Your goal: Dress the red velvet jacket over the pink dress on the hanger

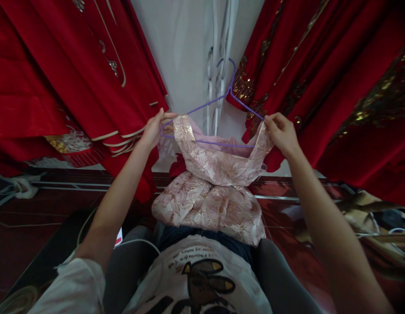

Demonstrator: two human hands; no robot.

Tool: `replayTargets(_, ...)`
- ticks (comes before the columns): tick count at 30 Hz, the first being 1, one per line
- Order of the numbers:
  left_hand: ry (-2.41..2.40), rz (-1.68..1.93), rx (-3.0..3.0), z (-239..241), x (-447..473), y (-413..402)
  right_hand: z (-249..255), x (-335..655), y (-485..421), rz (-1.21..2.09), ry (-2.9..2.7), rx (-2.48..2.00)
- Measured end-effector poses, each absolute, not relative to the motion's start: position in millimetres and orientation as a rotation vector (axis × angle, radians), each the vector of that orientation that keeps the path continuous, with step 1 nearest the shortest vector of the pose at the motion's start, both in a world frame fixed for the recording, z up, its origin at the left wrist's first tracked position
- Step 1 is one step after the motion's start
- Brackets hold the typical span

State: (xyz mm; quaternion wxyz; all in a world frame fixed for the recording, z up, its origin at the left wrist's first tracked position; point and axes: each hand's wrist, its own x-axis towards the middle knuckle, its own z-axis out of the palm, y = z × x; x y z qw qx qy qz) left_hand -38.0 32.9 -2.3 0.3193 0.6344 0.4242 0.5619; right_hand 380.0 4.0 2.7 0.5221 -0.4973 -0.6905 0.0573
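A pale pink dress (218,168) with gold floral patterning hangs from a thin purple clothes hanger (209,104) in front of me. Its wide shoulder straps sit over the hanger's two ends, and its lower part is bunched over my lap. At the left end, my left hand (154,130) is closed around the hanger's tip beside the strap, some fingers hidden behind it. My right hand (283,133) pinches the other strap at the hanger's right end, thumb and fingers together. The hanger's hook points up and away from me.
Red garments with sequins and trim (124,87) hang on the left, and more red garments (307,87) on the right. Between them are a pale wall (179,43) and white metal scrollwork (217,87). A white cable (137,240) crosses my lap; clutter (369,218) lies at lower right.
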Motion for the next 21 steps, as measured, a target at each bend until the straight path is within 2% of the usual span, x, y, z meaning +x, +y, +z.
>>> replayTargets(3, 1.265, 1.367, 1.543, -59, -49, 47, 2, 376, 6, 0.148, -1.578, -1.204)
replayTargets(6, 1.479, 1.054, 1.810, -115, -51, 53, 2, 375, 5, 0.156, -1.572, -1.212)
replayTargets(10, 1.593, 1.108, 1.873, -150, -47, 56, 3, 375, 3, 0.152, -1.582, -1.206)
replayTargets(14, 1.517, 1.194, 1.799, -129, -44, 69, 3, 374, 3, 0.135, -1.594, -1.212)
replayTargets(19, 1.234, 1.503, 1.844, -55, -52, 80, 3, 371, 1, 0.075, -1.578, -1.244)
replayTargets(21, 1.256, 1.455, 2.030, -23, -57, 77, 5, 370, -2, 0.055, -1.564, -1.258)
